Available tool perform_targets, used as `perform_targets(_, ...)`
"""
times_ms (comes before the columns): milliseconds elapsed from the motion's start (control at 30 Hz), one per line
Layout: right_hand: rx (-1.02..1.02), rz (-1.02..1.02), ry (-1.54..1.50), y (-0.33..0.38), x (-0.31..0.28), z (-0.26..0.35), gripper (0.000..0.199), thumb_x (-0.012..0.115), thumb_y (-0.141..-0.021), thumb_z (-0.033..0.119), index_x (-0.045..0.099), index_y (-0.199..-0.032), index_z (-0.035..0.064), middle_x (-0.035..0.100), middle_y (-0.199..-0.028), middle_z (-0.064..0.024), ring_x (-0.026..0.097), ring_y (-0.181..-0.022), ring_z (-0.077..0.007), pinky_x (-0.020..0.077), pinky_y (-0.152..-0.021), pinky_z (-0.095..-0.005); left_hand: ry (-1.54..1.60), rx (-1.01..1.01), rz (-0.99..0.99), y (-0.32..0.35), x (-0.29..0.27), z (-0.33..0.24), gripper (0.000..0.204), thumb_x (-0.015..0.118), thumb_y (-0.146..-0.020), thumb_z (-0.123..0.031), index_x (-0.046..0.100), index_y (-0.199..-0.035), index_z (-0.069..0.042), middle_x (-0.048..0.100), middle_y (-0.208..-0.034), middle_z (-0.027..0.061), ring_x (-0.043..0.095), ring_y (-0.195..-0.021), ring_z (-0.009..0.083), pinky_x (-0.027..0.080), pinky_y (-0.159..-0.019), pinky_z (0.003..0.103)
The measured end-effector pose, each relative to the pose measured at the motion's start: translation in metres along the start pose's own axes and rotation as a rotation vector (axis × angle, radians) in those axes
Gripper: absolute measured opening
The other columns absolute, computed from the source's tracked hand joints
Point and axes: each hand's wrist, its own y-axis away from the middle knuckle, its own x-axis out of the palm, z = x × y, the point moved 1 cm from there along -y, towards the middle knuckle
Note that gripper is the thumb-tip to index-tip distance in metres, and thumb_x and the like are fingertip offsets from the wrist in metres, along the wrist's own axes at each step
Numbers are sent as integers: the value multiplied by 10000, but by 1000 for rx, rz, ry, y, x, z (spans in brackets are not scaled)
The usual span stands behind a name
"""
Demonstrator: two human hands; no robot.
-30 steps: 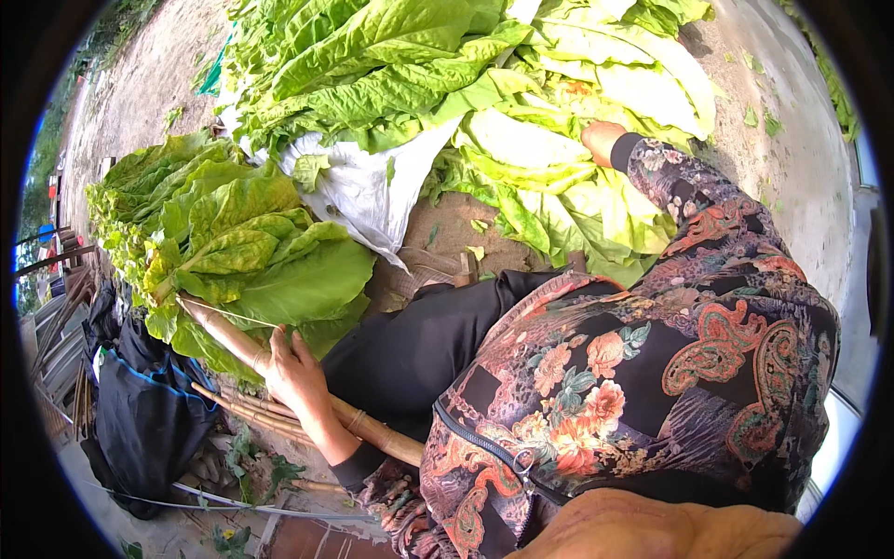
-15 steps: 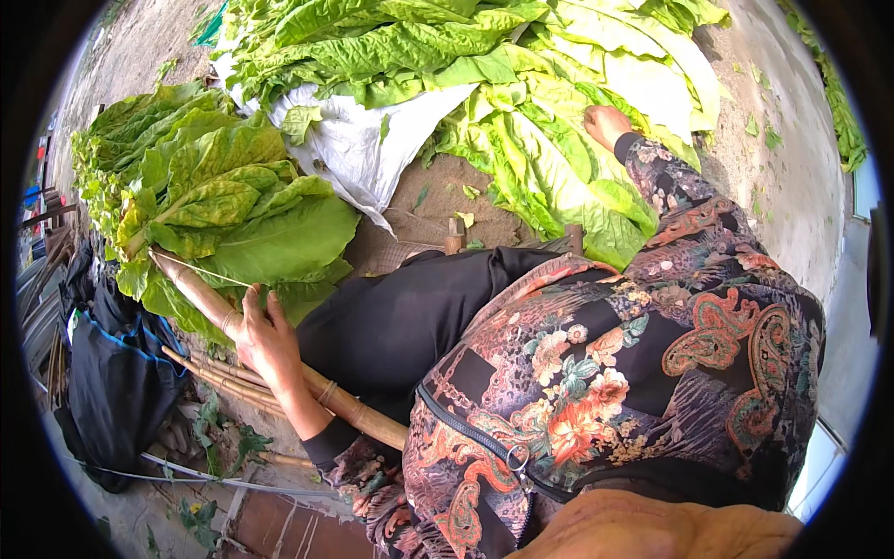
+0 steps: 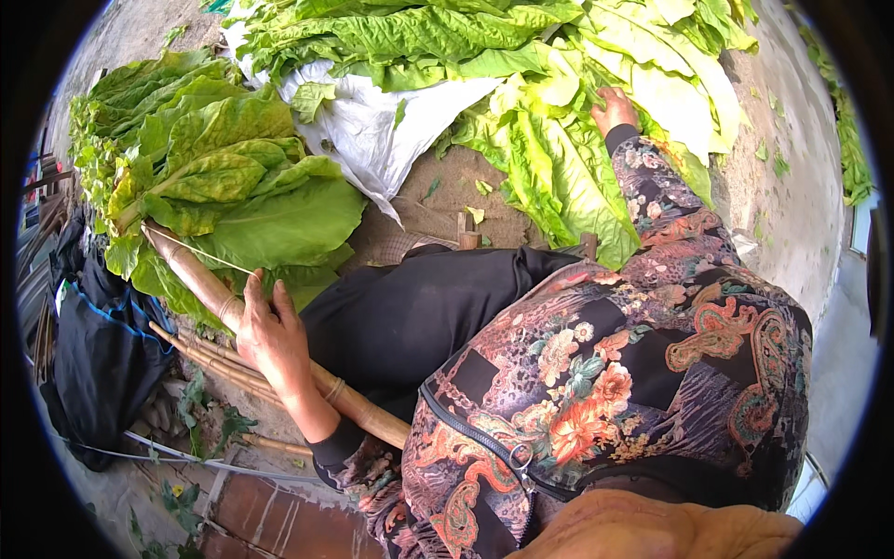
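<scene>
My left hand [image 3: 275, 335] pinches a thin pale string [image 3: 200, 253] near its fingertips and rests on a bamboo pole [image 3: 358, 410]. The string runs taut to the pole's far end, where a thick bundle of broad green and yellowing leaves [image 3: 270, 210], tobacco by their look, hangs. My right hand [image 3: 615, 112] reaches forward into a pile of similar loose leaves [image 3: 549, 154]. Its fingers are curled at a leaf's edge and partly hidden among the leaves.
A white sheet [image 3: 391, 121] lies partly under the leaf pile. Two short wooden stakes [image 3: 468, 231] stand beyond my dark-trousered leg [image 3: 410, 298]. On the left are a black bag with blue trim [image 3: 107, 363] and several thin bamboo sticks [image 3: 223, 368]. Leaf scraps dot the ground.
My right hand has shifted slightly farther forward over the leaf pile, with its fingers now at a leaf's edge. My left hand stays on the pole with the string. The view has shifted slightly.
</scene>
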Motion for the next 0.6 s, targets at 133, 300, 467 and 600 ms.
perform_targets(133,36,98,-612,-41,-28,-11,337,566,-871,219,553,-1149,27,620,-1047,-156,610,-926,-279,488,-799,-397,-3,-14,32,0,-2,-2,298,575,-906,-279,621,-1128,-85,677,-870,134,641,-676,308,505,-606,379)
perform_targets(300,-102,353,126,34,-5,66,893,719,-713,536,347,-1386,81,427,-1365,-139,424,-1239,-330,324,-1020,-523,-31,58,-47,-2,3,2,295,573,-908,-278,620,-1126,-85,674,-937,138,647,-700,294,506,-617,371)
perform_targets(467,12,347,255,58,66,55,836,778,-704,356,342,-1385,143,452,-1313,-94,429,-1192,-301,319,-994,-508,-53,64,-40,-1,6,9,277,560,-918,-276,619,-1131,-109,671,-942,138,637,-686,272,499,-627,364)
perform_targets(600,201,320,-12,27,63,36,510,745,-747,337,601,-1165,83,582,-1191,-160,558,-1093,-298,388,-965,-502,-49,70,-36,-3,6,9,283,585,-901,-253,625,-1121,-79,679,-884,133,647,-671,295,507,-597,376)
